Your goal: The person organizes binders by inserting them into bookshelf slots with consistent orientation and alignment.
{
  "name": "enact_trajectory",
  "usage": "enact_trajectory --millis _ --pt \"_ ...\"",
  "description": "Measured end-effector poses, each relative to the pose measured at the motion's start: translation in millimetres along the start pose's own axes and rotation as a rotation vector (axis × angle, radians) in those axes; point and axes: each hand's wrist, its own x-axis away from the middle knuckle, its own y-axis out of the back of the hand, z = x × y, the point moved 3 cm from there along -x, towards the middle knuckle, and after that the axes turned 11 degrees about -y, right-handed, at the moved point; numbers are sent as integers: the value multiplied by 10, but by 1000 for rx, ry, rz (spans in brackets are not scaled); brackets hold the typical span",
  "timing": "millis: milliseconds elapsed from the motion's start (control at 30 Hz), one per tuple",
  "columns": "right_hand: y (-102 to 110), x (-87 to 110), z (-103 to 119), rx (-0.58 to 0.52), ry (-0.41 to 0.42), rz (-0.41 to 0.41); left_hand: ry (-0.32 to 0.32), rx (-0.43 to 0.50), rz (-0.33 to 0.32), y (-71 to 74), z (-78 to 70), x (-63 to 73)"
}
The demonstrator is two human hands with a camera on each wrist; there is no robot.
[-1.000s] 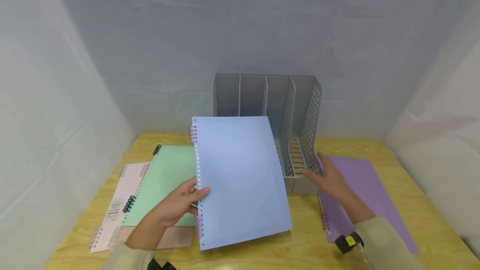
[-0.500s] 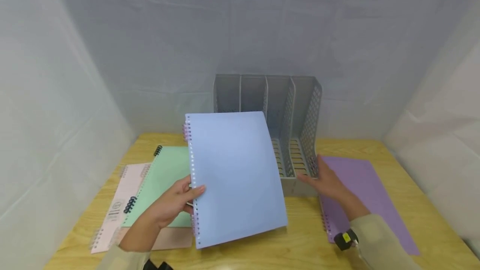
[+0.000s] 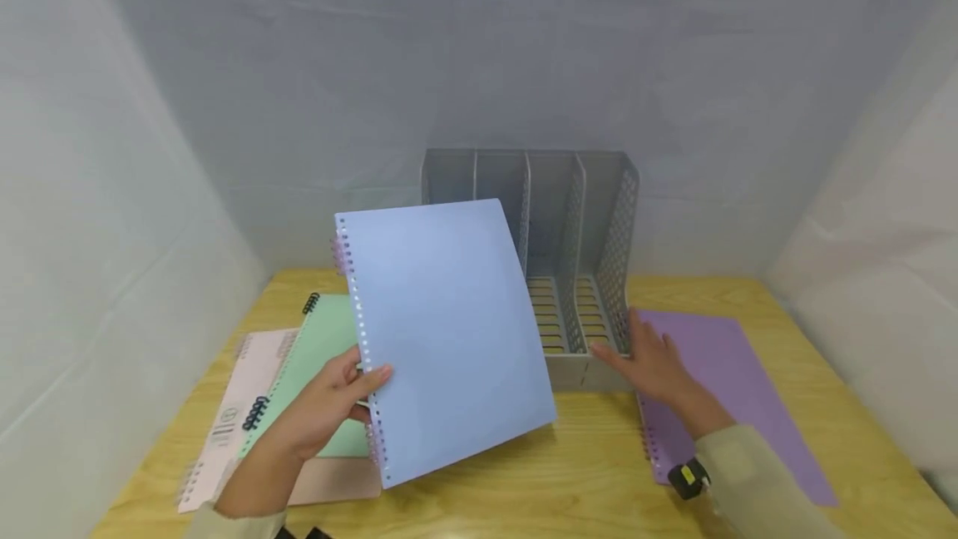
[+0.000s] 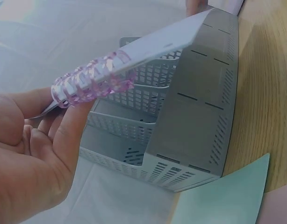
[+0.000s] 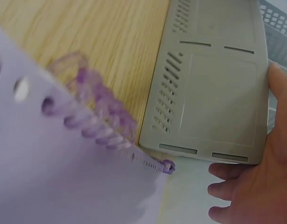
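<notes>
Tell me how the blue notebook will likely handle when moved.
The blue notebook is probably fairly stiff: pinched near its bound edge by the left hand, it spreads out without folding. Its smooth-looking surface may slide easily. The purple coil rings stick out, so they could snag.

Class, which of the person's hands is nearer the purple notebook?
Right. The right hand is near the left edge of the purple notebook; the left hand is well to its left, gripping the blue notebook.
</notes>
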Motion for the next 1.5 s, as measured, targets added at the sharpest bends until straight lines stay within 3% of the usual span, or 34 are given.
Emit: enact_trajectory --millis 233,533,767,1100,1333,1500 --pt "-37 21 -28 17 -30 -39 -19 -49 -50 22 -77 -7" --pt "-33 6 -5 26 -15 -50 -19 -156 -230 -6 -233 31" --pt "-51 -9 -1 7 -25 -36 -54 -207 -368 -17 -328 66" --pt "-46 1 -22 10 -42 -8 -95 -281 -497 -19 -324 82" --pt "-54 10 -6 -3 -42 2 -54 -311 -587 33 -299 85" --pt "-49 19 12 -15 -42 16 -68 -342 -658 49 -276 104"
